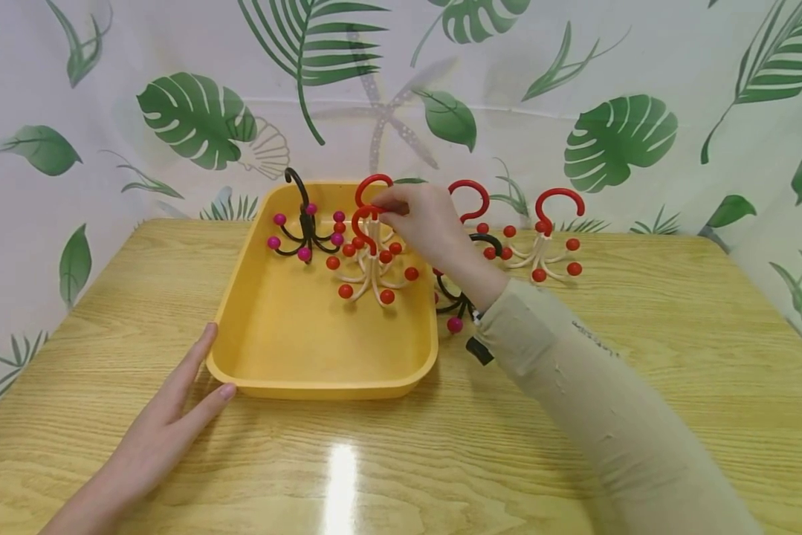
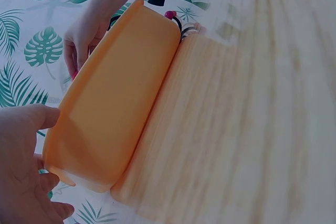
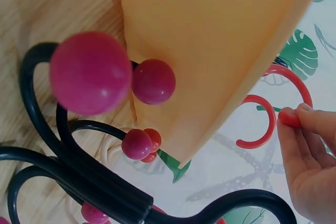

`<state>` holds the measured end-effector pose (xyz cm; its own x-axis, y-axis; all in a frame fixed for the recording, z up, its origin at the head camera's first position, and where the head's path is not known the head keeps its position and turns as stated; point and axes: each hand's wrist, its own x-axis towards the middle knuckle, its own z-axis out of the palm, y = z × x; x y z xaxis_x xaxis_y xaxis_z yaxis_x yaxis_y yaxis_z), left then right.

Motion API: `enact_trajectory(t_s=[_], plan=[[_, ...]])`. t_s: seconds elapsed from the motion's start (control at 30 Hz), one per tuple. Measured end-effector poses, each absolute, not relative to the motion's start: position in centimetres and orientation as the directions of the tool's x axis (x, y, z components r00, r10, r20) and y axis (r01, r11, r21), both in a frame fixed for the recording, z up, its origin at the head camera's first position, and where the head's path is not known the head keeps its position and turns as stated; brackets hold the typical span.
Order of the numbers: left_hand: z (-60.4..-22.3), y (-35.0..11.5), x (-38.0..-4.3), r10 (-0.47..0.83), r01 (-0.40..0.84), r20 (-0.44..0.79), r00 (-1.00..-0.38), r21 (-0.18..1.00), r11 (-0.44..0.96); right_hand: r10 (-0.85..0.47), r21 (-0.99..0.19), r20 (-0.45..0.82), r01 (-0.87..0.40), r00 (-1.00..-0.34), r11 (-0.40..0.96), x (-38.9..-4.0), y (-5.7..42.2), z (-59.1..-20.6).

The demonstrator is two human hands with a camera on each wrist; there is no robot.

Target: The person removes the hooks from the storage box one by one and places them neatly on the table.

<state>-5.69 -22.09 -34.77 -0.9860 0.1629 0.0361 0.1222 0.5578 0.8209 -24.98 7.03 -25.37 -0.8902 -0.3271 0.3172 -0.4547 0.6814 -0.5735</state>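
Observation:
My right hand point(image 1: 417, 223) pinches the red hook of a white multi-arm hanger with red balls point(image 1: 374, 279), over the back right of the yellow tray point(image 1: 320, 388). Behind it, partly covered, another red hook point(image 1: 372, 180) rises from a similar hanger. At the tray's back left sits a black hanger point(image 1: 307, 227) with pink balls. With fingers and thumb extended, my left hand point(image 1: 166, 423) touches the tray's near left corner. The left wrist view shows that hand point(image 2: 23, 156) beside the tray's outer wall point(image 2: 115, 98).
Right of the tray, a white hanger with a red hook point(image 1: 539, 249) stands on the wooden table point(image 1: 641, 357). Nearer the tray are another red hook point(image 1: 484, 199) and a black hanger point(image 1: 456, 301), partly hidden by my right arm. A leaf-patterned backdrop point(image 1: 387, 96) closes the far side.

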Motion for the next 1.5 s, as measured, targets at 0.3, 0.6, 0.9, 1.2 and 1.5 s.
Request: enact_trajectory(t_s=[0.3,0.6,0.9,1.2,1.5], plan=[[-34.7,-22.0,-5.6,0.162,0.114,0.028,-0.986,0.826,0.552,-0.334,-0.551,0.374,-0.498,-0.865,0.669,-24.4,7.1,-25.3],[-34.7,-22.0,-5.6,0.159,0.112,0.027,-0.987,0.824,0.555,-0.358,-0.553,0.409,-0.540,-0.839,0.634,-23.4,7.4,-24.6],[-34.8,-22.0,-5.6,0.161,0.107,0.022,-0.987,0.836,0.538,-0.375,-0.593,0.440,-0.578,-0.816,0.561,-21.2,8.2,-23.8],[-34.7,-22.0,-5.6,0.162,0.118,0.034,-0.986,0.830,0.546,-0.377,-0.611,0.524,-0.646,-0.764,0.459,-18.6,9.8,-22.2],[-34.7,-21.9,-5.6,0.161,0.115,0.031,-0.986,0.832,0.542,-0.346,-0.599,0.578,-0.672,-0.739,0.436,-16.9,11.7,-21.0]])
